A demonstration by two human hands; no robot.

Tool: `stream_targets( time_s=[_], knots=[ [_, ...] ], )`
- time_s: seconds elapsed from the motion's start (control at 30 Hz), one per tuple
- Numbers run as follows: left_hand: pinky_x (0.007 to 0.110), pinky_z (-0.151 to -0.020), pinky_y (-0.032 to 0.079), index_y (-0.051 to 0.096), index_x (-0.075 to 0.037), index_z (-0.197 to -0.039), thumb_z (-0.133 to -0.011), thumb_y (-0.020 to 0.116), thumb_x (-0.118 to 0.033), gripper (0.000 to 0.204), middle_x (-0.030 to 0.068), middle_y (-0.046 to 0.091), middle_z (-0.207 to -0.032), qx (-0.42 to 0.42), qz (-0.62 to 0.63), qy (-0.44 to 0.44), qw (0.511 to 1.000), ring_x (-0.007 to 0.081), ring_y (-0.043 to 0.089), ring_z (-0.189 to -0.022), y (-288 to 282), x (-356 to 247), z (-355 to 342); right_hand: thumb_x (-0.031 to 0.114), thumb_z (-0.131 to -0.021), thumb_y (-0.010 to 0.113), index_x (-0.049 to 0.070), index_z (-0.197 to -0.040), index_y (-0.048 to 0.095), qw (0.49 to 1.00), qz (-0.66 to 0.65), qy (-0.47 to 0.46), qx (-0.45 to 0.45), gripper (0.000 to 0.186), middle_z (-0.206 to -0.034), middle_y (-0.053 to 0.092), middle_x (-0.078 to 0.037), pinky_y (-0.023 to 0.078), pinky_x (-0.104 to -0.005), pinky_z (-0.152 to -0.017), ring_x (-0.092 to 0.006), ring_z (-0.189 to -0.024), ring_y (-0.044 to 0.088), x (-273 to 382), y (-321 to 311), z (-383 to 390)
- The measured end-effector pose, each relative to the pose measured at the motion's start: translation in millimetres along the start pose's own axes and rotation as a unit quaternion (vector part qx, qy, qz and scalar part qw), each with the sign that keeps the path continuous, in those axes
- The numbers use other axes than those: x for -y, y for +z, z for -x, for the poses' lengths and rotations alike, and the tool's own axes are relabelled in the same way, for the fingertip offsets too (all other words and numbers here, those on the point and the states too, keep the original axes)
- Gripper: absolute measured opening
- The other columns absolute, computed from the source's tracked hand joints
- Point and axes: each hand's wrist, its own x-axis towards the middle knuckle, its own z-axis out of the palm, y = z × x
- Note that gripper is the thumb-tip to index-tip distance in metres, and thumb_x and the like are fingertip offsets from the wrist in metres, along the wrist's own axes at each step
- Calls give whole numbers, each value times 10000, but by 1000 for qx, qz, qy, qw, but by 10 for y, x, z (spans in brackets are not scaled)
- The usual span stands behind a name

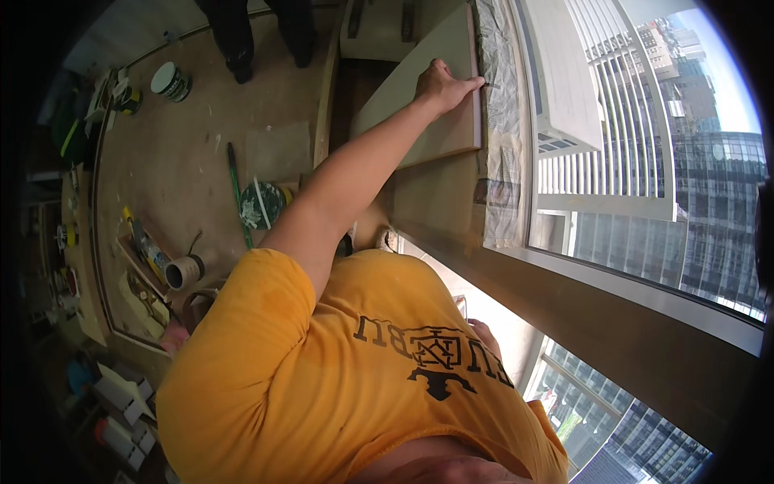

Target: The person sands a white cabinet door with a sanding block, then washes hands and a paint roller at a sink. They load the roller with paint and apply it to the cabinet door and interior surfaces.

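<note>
My left arm stretches up and away across a pale cream board. At the board's far right part is my left hand, its fingers curled in and its thumb reaching to the board's right edge. The underside of the hand is hidden. Wrinkled plastic sheeting runs along the ledge right beside that edge. Past the right side of my yellow shirt, a small part of my right hand shows. Its fingers are mostly hidden, near a small thin object I cannot make out.
On the left, a brown work surface bears a white bucket, a green stick, a stained green tub and a tape roll. Another person's dark-clad legs stand beyond. A window frame borders my right.
</note>
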Motion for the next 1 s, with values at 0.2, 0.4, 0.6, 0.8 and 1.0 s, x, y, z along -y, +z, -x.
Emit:
stream_targets(
  time_s=[0.2, 0.4, 0.6, 0.8, 1.0],
  knots=[
    [327, -692, 501, 495, -56, -859, -674, 848, -536, 624, 80, 590, -833, -36, 40, 28, 998, 176, 591, -794, -248, 116, -18, 144, -1001, 524, 8, -1284, 565, 996, -84, 2, -20, 317, -876, 603, -107, 493, -323, -650, -195, -739, 596, -261, -53, -162],
    [330, -681, 469, 487, -81, -879, -701, 825, -572, 621, 34, 523, -840, 2, 46, 12, 999, 154, 525, -782, -739, 204, 51, 77, -1012, 506, 24, -1249, 564, 988, -143, 35, 44, 250, -773, 569, -80, 484, -349, -514, -204, -597, 566, -931, -253, -899],
    [304, -743, 486, 581, -69, -1207, -774, 797, -520, 662, 21, 622, -1040, 16, 96, 4, 995, 129, 589, -913, -1170, 340, 53, 80, -1013, 506, 29, -1243, 564, 998, -63, 18, 17, 242, -789, 565, -83, 483, -345, -510, -199, -595, 564, -681, -380, -776],
    [293, -759, 498, 624, -120, -1277, -813, 775, -491, 613, -25, 647, -1042, 38, 125, -20, 991, 107, 601, -825, -1491, 246, 235, 89, -1014, 504, 38, -1221, 578, 999, -33, -22, 1, 226, -798, 555, -72, 488, -335, -502, -192, -605, 574, -585, -496, -859],
    [332, -869, 494, 627, -138, -1312, -843, 739, -505, 606, -2, 660, -1112, 18, 102, -49, 993, 149, 618, -975, -1880, 321, 302, 91, -1013, 505, 42, -1216, 583, 953, 85, -291, -5, 222, -808, 570, -75, 496, -336, -523, -194, -618, 581, -472, -513, -271]
  ],
)
